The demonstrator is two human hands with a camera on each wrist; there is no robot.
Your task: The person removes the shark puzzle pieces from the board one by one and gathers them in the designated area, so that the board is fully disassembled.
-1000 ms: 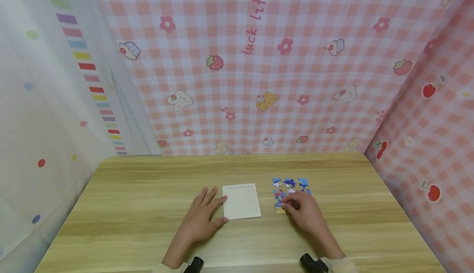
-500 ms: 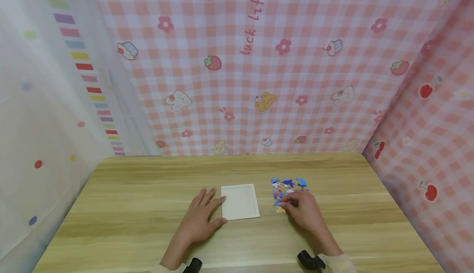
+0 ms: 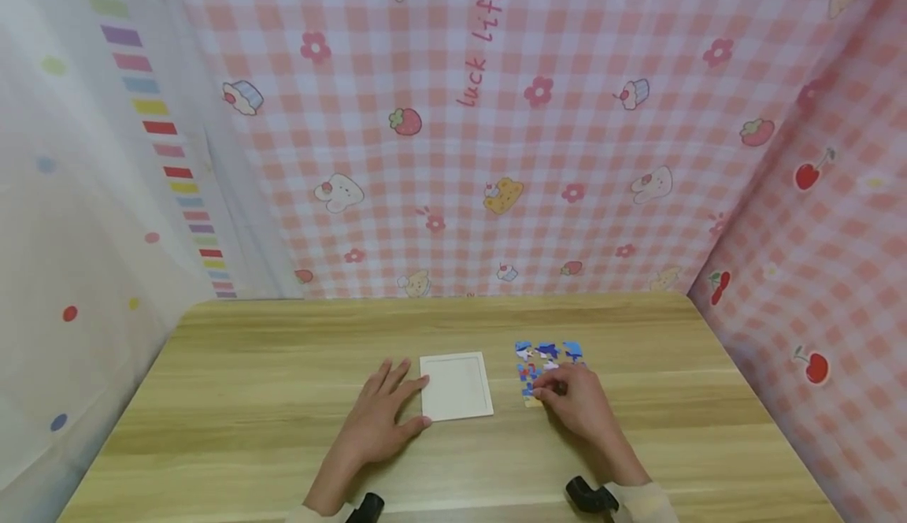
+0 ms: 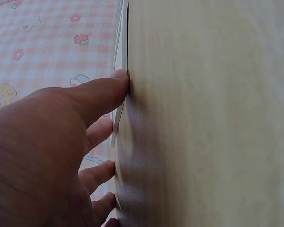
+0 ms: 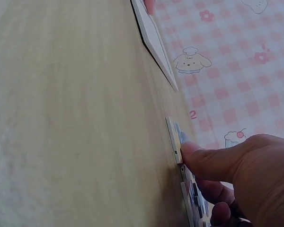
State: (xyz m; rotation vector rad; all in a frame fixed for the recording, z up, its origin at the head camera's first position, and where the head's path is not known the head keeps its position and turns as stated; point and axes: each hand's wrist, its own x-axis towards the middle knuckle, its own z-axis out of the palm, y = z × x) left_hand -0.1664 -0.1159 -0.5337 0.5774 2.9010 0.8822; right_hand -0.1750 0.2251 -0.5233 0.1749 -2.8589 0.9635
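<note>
A square white puzzle tray (image 3: 457, 387) with a raised border lies flat on the table. My left hand (image 3: 379, 420) rests at its left side with fingers spread. In the left wrist view the thumb (image 4: 104, 94) touches the tray's near edge. Right of the tray lie several loose jigsaw pieces (image 3: 548, 350) in a square group, printed in blue, purple, red and yellow. My right hand (image 3: 577, 401) covers part of them. Its thumb and forefinger pinch a puzzle piece (image 5: 173, 137) at the group's near left corner. The other fingers hang curled over the remaining pieces.
The wooden table (image 3: 248, 413) has its back edge against a pink checked curtain (image 3: 453, 153). White dotted cloth (image 3: 92, 271) hangs at the left, and more checked cloth (image 3: 836, 271) at the right.
The head view has drifted slightly, so everything sits a little further left in it. Both hands keep nearly the same places beside the tray and the puzzle pieces.
</note>
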